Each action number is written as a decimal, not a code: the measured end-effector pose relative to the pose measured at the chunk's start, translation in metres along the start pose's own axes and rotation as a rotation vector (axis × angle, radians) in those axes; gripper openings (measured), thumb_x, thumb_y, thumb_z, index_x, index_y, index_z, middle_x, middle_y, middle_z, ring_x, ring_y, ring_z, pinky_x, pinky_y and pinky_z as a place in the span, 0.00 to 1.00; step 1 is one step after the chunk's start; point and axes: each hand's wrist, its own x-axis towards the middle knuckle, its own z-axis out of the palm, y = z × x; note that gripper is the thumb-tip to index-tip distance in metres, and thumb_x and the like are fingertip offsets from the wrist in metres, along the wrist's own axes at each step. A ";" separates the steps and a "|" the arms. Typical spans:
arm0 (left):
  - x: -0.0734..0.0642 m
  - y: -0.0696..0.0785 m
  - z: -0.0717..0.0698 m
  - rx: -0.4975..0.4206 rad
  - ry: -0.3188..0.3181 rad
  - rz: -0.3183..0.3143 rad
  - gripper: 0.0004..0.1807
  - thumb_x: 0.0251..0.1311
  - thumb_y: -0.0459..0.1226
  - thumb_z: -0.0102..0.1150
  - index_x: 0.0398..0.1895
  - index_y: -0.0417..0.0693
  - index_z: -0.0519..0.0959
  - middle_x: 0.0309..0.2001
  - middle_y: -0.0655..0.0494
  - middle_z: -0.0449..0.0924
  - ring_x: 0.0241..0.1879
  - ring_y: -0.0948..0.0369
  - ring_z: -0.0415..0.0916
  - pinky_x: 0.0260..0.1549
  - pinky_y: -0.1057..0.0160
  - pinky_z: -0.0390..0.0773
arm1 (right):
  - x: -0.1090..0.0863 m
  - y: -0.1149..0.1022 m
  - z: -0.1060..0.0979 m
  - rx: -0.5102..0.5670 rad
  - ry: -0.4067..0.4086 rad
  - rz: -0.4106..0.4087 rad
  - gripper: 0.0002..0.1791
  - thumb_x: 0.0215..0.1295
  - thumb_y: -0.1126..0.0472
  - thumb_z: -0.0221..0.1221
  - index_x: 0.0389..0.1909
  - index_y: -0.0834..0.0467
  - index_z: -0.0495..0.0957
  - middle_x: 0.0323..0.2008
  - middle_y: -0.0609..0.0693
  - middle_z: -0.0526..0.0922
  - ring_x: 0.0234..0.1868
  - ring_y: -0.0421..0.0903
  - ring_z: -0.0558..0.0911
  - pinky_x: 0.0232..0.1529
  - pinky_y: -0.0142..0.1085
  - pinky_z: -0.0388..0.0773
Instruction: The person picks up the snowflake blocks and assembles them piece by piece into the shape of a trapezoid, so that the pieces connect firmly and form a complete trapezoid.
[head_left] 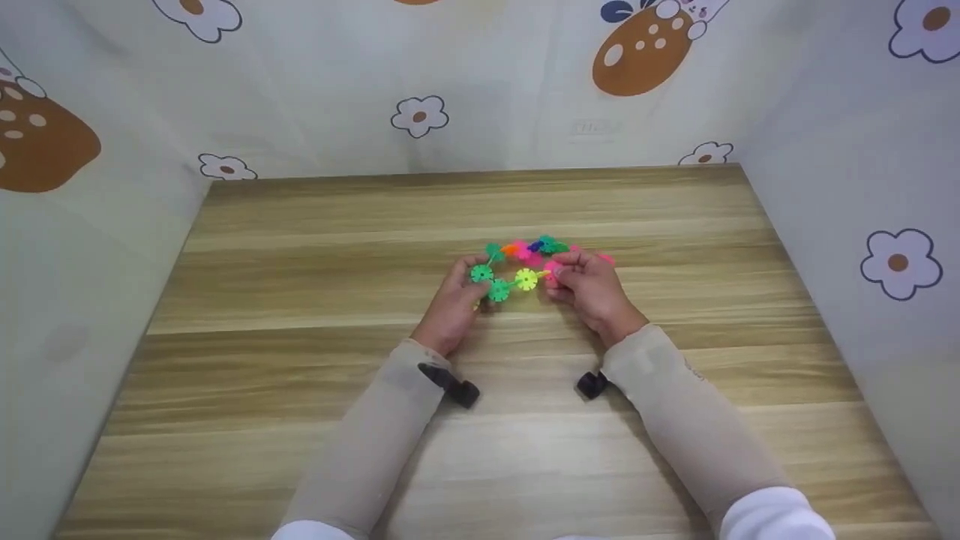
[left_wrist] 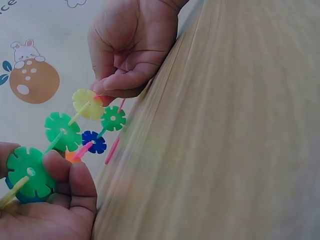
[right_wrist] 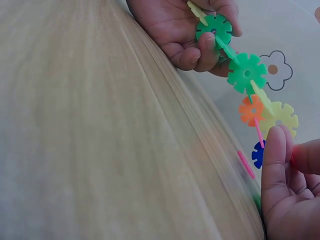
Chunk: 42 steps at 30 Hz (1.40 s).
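A chain of slotted plastic snowflake discs hangs between both hands in the head view, with green, yellow, orange, blue and pink pieces. My left hand (head_left: 452, 309) grips the chain's left bend at a green disc (left_wrist: 31, 171). Between thumb and fingers, my right hand (head_left: 598, 298) pinches a pink disc (head_left: 553, 272), which is mostly covered in the right wrist view. This pink piece adjoins a yellow disc (head_left: 526, 280). Behind the hands run an orange disc (right_wrist: 251, 110), a blue disc (left_wrist: 94, 142) and another green disc (head_left: 548, 244). Whether the chain closes into a loop is hidden by the right hand.
Below the hands lies a wood-grain table (head_left: 300, 360). A pale curtain (head_left: 315, 90) printed with flowers and brown fruit surrounds its back and sides. Black wrist cameras, one a dark block (head_left: 592, 385), sit at both sleeves.
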 end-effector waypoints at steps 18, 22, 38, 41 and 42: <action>0.001 0.001 0.001 -0.137 0.066 -0.006 0.21 0.78 0.34 0.45 0.71 0.49 0.67 0.65 0.43 0.68 0.45 0.57 0.76 0.46 0.58 0.82 | 0.000 -0.003 0.001 -0.163 -0.169 0.024 0.40 0.68 0.76 0.51 0.80 0.55 0.57 0.53 0.56 0.76 0.30 0.43 0.84 0.34 0.34 0.87; 0.000 0.000 0.001 -0.132 0.072 -0.008 0.21 0.78 0.34 0.45 0.71 0.50 0.67 0.67 0.46 0.67 0.46 0.56 0.76 0.47 0.58 0.83 | -0.002 -0.004 0.001 -0.245 -0.198 0.045 0.44 0.63 0.77 0.50 0.81 0.51 0.58 0.53 0.59 0.76 0.28 0.44 0.84 0.33 0.36 0.88; 0.001 0.000 0.001 -0.195 0.050 0.007 0.22 0.75 0.30 0.45 0.70 0.46 0.66 0.59 0.48 0.67 0.42 0.57 0.73 0.41 0.59 0.79 | -0.006 -0.008 -0.001 -0.620 -0.022 -0.095 0.14 0.64 0.72 0.62 0.51 0.65 0.80 0.36 0.52 0.77 0.27 0.44 0.74 0.26 0.30 0.73; 0.001 0.000 0.002 -0.191 0.053 0.006 0.23 0.74 0.29 0.45 0.70 0.46 0.66 0.60 0.49 0.66 0.42 0.57 0.72 0.41 0.59 0.79 | -0.008 -0.010 -0.001 -0.783 -0.039 -0.097 0.17 0.64 0.69 0.64 0.54 0.65 0.81 0.39 0.53 0.81 0.37 0.46 0.76 0.37 0.33 0.76; 0.001 0.000 0.002 -0.187 0.057 0.005 0.23 0.74 0.29 0.45 0.70 0.46 0.66 0.60 0.49 0.67 0.42 0.57 0.73 0.41 0.59 0.79 | -0.009 -0.011 -0.001 -0.820 -0.048 -0.092 0.18 0.64 0.69 0.64 0.55 0.66 0.81 0.42 0.54 0.82 0.41 0.47 0.76 0.41 0.34 0.76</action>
